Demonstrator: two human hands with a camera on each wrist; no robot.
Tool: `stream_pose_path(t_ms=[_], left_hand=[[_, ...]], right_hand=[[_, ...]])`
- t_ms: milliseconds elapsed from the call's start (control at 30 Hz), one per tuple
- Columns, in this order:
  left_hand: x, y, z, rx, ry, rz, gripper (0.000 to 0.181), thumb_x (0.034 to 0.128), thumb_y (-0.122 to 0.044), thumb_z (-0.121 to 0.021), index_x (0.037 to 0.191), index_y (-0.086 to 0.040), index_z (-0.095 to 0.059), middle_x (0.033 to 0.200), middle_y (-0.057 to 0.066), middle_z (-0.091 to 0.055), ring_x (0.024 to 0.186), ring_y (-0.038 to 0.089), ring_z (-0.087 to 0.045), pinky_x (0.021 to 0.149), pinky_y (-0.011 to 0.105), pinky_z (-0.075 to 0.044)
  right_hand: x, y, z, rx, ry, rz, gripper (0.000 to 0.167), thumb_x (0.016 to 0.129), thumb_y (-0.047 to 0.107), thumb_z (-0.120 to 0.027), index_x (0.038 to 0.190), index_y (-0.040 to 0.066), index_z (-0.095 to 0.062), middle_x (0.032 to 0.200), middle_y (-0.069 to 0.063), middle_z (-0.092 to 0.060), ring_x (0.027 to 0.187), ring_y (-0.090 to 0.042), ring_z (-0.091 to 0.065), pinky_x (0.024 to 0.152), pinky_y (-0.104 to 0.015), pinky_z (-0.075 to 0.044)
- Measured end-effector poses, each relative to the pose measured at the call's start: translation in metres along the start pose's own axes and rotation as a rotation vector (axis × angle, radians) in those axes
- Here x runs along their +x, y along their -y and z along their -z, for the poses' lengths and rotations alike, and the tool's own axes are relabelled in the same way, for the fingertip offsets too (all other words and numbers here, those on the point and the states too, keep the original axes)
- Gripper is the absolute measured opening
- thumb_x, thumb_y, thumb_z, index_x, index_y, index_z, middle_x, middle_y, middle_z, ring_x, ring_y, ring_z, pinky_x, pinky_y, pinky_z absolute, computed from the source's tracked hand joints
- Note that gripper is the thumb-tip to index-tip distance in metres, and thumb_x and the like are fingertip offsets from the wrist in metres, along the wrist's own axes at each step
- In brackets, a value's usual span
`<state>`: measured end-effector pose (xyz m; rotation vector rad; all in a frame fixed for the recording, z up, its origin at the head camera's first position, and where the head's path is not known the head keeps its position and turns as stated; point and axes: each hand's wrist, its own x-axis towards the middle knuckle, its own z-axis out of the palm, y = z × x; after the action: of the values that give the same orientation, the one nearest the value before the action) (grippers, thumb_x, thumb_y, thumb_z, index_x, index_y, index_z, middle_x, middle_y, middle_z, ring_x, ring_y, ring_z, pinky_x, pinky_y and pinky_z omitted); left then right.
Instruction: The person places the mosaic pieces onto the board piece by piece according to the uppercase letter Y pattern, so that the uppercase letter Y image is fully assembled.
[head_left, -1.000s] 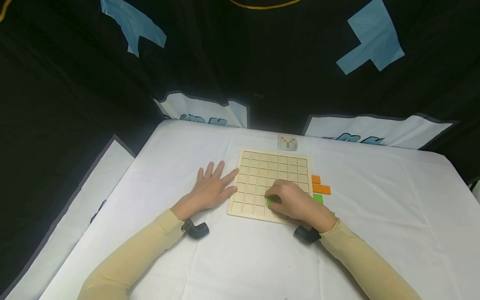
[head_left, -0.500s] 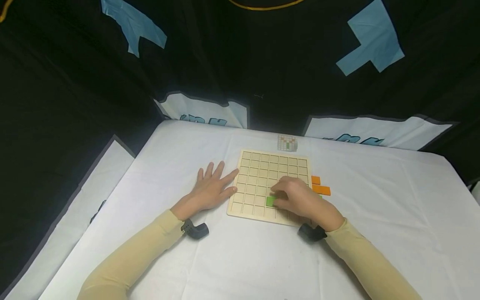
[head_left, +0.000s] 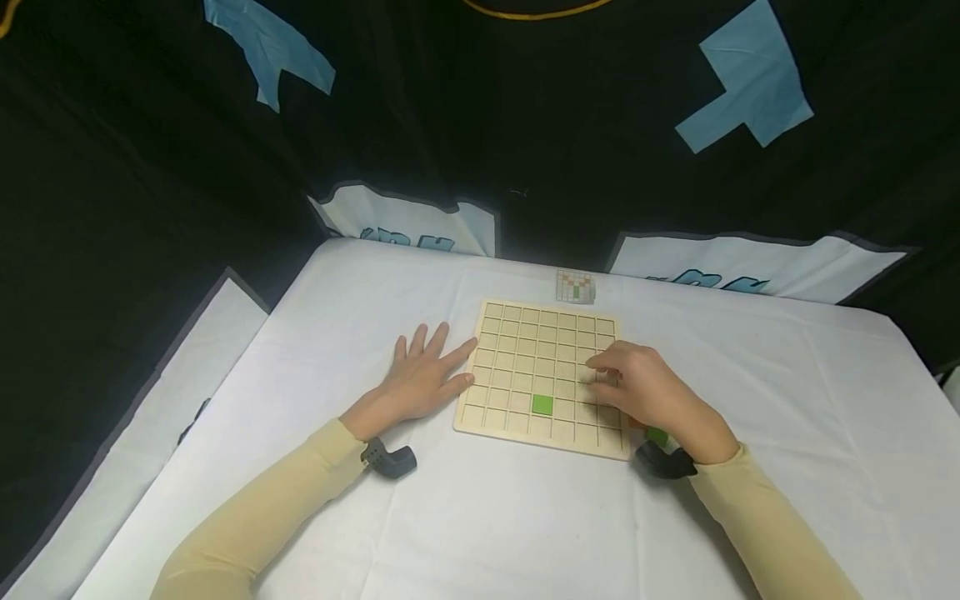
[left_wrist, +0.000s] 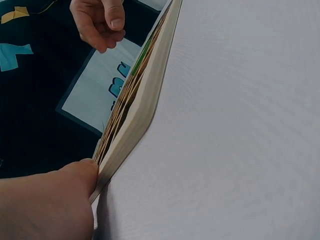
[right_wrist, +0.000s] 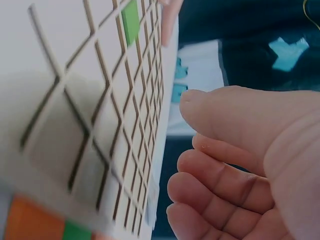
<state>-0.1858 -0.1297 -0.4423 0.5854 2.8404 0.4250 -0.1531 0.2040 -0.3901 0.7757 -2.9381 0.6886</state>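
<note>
My right hand [head_left: 641, 383], half-curled and empty, hovers over the right edge of the grid board [head_left: 498, 423]. The green square tile [head_left: 542, 404] lies leftward, toward the near edge, closer than to my spread left hand [head_left: 420, 379]. Loose tiles [head_left: 657, 436] show off the right edge.

The head view looks forward and down from above the near side, widest, over tabletop [head_left: 480, 517] and board [head_left: 525, 364]. Both wrist views sit low and close, tilted: the left facing far right, the right far left. All share the board and green tile [head_left: 542, 405].
</note>
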Motion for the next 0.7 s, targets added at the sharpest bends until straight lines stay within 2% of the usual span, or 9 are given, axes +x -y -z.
stream_pose_path(t_ms=[167, 433, 700], left_hand=[[0.000, -0.001, 0.001, 0.000, 0.001, 0.001, 0.062, 0.1060, -0.052, -0.039, 0.162, -0.028, -0.028, 0.170, 0.025, -0.008, 0.155, 0.055, 0.001, 0.120, 0.075, -0.002], [0.000, -0.001, 0.000, 0.009, 0.007, 0.001, 0.062, 0.1060, -0.053, -0.038, 0.163, -0.029, -0.027, 0.171, 0.024, -0.007, 0.155, 0.054, 0.001, 0.121, 0.075, -0.003], [0.000, 0.000, 0.000, 0.003, 0.004, 0.001, 0.062, 0.1062, -0.052, -0.038, 0.162, -0.029, -0.028, 0.171, 0.025, -0.007, 0.156, 0.054, 0.001, 0.120, 0.075, -0.002]], right_hand=[[-0.012, -0.013, 0.010, 0.006, -0.018, -0.080, 0.028, 0.085, 0.007, -0.079, 0.111, -0.003, -0.075, 0.092, -0.011, -0.071, 0.075, -0.016, -0.055, 0.068, -0.030, -0.049], [-0.029, -0.031, 0.013, -0.007, -0.049, -0.116, 0.027, 0.083, 0.003, -0.079, 0.108, -0.004, -0.075, 0.088, -0.009, -0.071, 0.073, -0.016, -0.053, 0.064, -0.026, -0.044], [-0.036, -0.038, 0.009, -0.011, -0.002, -0.147, 0.028, 0.083, 0.002, -0.079, 0.110, -0.004, -0.076, 0.098, -0.013, -0.074, 0.080, -0.018, -0.060, 0.072, -0.034, -0.053]])
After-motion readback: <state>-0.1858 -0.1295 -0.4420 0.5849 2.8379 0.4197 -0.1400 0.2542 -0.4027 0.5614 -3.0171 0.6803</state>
